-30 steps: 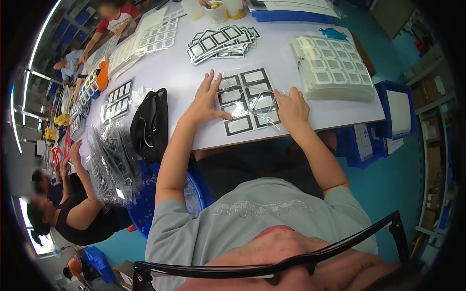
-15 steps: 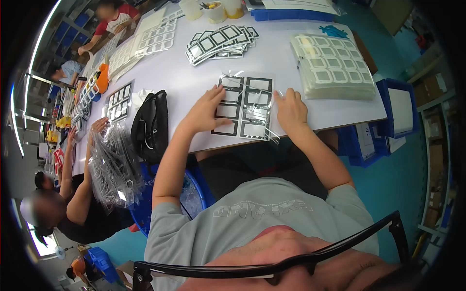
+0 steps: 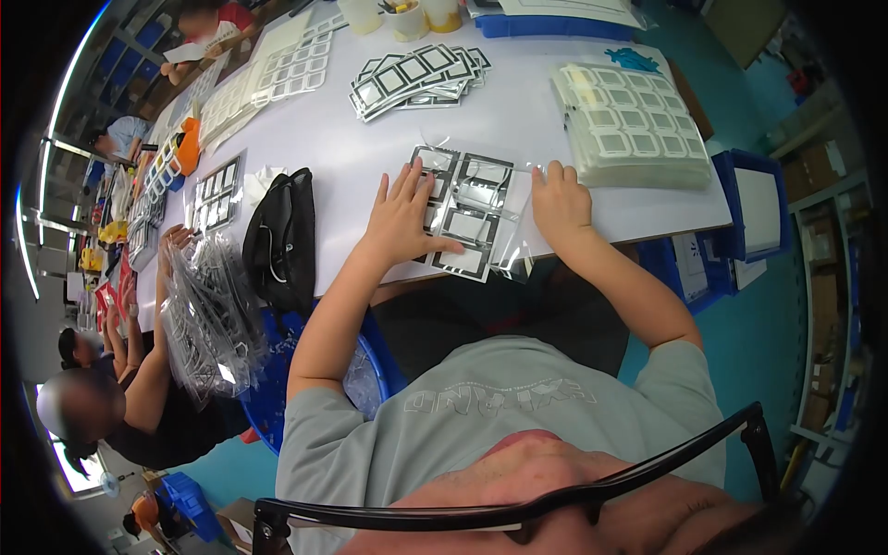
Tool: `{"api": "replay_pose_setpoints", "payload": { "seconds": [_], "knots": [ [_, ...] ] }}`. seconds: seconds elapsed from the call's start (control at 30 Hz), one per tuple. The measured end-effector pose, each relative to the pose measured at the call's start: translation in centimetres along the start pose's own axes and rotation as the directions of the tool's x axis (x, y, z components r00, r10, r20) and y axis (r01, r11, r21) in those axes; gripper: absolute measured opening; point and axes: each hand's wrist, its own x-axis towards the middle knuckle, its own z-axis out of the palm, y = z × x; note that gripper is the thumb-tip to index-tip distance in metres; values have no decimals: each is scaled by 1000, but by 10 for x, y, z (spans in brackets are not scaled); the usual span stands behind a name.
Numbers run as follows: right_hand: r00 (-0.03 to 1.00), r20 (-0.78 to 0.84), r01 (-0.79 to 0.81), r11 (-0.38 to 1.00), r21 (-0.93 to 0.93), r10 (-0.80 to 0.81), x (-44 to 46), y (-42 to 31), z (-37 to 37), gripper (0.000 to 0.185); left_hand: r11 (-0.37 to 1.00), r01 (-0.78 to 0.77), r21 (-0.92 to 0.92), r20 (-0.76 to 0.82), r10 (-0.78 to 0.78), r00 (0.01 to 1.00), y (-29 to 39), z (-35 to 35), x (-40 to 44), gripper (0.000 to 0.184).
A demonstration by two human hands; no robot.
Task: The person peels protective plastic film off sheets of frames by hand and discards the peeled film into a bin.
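Note:
In the head view, a sheet of black-framed rectangles (image 3: 476,199) lies at the table's front edge with clear film over its right side. My left hand (image 3: 402,215) rests on its left part, fingers spread. At the right, my right hand (image 3: 561,199) has its fingers curled, index finger and thumb at the film's upper right edge; clear film (image 3: 511,242) stretches down from there. Farther back lies a loose pile of black-framed cards (image 3: 416,79). A thick stack of clear-wrapped sheets with grey squares (image 3: 629,125) sits to the right.
A black pouch (image 3: 282,240) and a bundle of clear plastic sleeves (image 3: 213,314) are on the left, above a blue bin (image 3: 372,344). Cups (image 3: 407,20) stand at the back. Blue crates (image 3: 763,208) are at the right. Several co-workers sit along the left.
The framed sheet has turned and slid toward the table's front edge. My left hand has shifted with it, and the film has spread to the right. A co-worker at the left has leaned in.

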Motion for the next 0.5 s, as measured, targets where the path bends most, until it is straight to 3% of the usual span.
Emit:
{"api": "replay_pose_setpoints", "payload": {
  "seconds": [0.1,0.5],
  "knots": [
    [1000,4,5,999,-32,-4,0,0,-1,18,991,-82,-102,11,83,996,-15,3,1,143],
    [1000,12,2,1000,-30,-2,-10,2,-8,12,991,-16,-133,135,34,990,-4,-36,3,139]
  ]
}}
